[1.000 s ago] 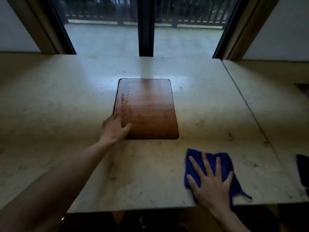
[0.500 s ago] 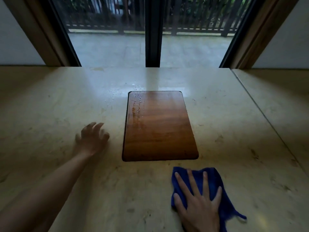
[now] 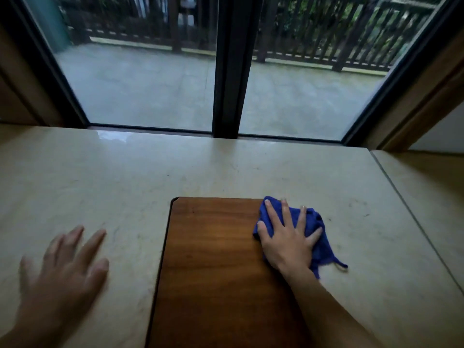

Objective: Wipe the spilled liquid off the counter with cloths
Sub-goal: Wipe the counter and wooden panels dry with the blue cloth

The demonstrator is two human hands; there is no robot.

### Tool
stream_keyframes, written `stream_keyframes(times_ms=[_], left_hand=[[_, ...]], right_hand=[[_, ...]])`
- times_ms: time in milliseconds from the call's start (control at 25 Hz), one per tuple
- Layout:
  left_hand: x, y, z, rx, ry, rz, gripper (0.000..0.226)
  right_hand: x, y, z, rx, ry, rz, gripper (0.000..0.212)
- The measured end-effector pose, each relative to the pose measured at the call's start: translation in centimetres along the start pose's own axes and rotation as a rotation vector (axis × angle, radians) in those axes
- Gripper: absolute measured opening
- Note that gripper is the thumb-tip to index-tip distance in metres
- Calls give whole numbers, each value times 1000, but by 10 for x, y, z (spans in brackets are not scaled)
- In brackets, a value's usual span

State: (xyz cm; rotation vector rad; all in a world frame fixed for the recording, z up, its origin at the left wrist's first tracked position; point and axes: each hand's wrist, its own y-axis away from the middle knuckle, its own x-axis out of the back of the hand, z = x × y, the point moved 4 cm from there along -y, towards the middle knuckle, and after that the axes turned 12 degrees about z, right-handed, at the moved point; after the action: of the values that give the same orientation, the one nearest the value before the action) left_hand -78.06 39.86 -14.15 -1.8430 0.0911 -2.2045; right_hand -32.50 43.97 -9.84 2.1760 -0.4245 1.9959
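A blue cloth point(image 3: 316, 229) lies across the far right corner of a brown wooden panel point(image 3: 216, 262) set flush in the pale stone counter point(image 3: 125, 182). My right hand point(image 3: 288, 237) presses flat on the cloth with fingers spread. My left hand point(image 3: 62, 270), blurred, rests open on the counter to the left of the panel and holds nothing. A wet sheen point(image 3: 110, 136) shows on the counter at the far left by the window. No droplets are visible on the panel.
A large window with a dark centre post point(image 3: 228, 71) runs along the counter's far edge. A seam point(image 3: 411, 217) divides the counter from a second slab on the right. A wooden frame point(image 3: 414, 101) rises at the far right.
My right hand has pushed the blue cloth from the counter's near edge up onto the panel's far right corner. The left hand has drawn back toward me. The view has moved closer.
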Motion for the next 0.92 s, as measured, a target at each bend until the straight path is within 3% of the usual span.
stream_keyframes(times_ms=[120,360,520,720,920], left_hand=[[-20,-7,-12,19,-5,-62,67],[2,-4,8,-36,21,45,65],[23,-1,33,3,-56,124,72],[21,-1,29,15,-66,46,70],[34,-3,31,39,-35,3,67]], right_hand=[[-5,-81,-14,-38,-32,-9,59],[-13,-182,-55,-86,-15,-19,58],[-22,-215,-109,28,-24,-43,56],[-23,-150,-161,342,-32,-75,53],[-10,-8,-134,383,-53,-38,54]])
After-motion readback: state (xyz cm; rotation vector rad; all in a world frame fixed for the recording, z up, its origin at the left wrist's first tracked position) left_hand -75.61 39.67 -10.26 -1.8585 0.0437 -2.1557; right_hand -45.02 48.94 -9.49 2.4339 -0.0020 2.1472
